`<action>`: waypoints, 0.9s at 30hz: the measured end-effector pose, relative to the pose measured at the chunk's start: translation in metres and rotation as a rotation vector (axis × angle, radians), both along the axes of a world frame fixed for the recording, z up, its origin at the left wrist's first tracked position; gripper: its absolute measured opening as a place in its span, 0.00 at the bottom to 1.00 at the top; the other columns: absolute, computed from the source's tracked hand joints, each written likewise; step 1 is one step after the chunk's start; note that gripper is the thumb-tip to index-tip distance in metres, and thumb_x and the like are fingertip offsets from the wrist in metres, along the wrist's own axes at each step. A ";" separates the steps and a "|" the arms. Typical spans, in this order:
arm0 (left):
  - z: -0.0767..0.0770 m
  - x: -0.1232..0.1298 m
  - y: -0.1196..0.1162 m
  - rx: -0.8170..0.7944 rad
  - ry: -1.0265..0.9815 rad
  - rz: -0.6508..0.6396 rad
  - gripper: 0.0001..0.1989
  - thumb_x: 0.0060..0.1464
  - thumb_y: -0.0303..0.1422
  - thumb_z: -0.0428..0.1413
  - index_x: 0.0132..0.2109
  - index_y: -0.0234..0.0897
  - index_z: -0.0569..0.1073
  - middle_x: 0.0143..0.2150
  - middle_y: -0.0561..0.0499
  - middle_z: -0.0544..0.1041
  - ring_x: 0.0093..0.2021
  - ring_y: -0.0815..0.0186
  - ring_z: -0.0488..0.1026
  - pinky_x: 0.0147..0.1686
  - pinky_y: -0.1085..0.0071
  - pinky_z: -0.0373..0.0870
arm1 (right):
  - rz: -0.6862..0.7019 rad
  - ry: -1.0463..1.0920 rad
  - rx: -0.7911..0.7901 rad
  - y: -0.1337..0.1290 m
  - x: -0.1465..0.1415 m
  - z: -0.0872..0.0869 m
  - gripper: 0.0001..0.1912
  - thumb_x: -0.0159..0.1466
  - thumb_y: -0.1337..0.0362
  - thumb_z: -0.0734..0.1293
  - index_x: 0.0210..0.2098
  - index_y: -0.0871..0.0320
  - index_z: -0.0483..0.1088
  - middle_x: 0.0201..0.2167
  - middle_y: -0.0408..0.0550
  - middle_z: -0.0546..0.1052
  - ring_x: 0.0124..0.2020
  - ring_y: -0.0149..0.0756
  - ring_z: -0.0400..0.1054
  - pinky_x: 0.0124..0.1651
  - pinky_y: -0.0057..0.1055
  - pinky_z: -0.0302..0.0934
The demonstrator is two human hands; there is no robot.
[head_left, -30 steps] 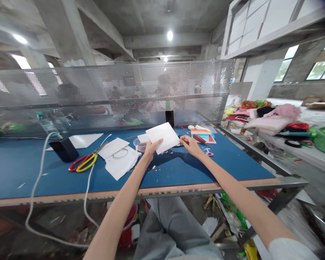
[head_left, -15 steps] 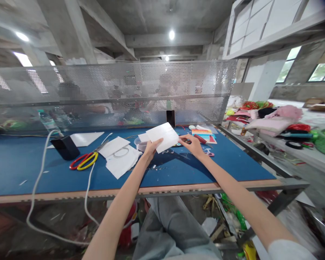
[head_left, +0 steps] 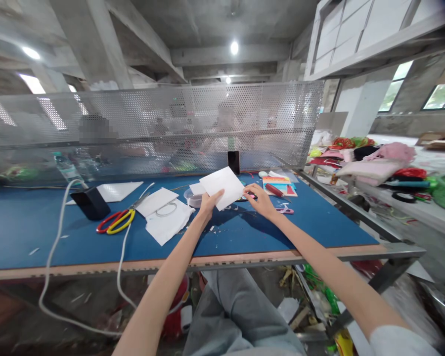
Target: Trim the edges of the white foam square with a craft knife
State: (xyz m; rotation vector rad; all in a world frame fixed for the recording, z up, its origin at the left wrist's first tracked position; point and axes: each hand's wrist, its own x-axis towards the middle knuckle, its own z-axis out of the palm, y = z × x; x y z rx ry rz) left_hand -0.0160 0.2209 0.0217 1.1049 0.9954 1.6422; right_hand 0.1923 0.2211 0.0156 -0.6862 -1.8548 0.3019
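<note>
White sheet, card or foam, can't tell which, is held up tilted just above the blue desk, mid-desk toward the far edge. L hand grips it at the near edge, thumb on top. R hand is off the sheet, just beside it, fingers curled in; can't tell if they pinch some small item there. Red-handled tool lies right by R hand, w/ colored card past it. Clear plastic bowl sits just by L hand; scissors w/ red + yellow handles and wire loop on white sheets lie toward the left edge. White scraps dot the desk. Step looks like sheet handling; any further work on it calls for R hand or a tool to come onto it, w/ L grip kept firm.
</note>
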 end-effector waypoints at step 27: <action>0.004 -0.003 -0.002 -0.110 -0.067 0.044 0.23 0.41 0.32 0.69 0.47 0.33 0.75 0.48 0.41 0.78 0.47 0.55 0.77 0.45 0.62 0.77 | 0.187 0.455 -0.681 0.018 0.012 0.002 0.20 0.55 0.45 0.70 0.32 0.57 0.72 0.34 0.48 0.78 0.41 0.39 0.73 0.44 0.34 0.68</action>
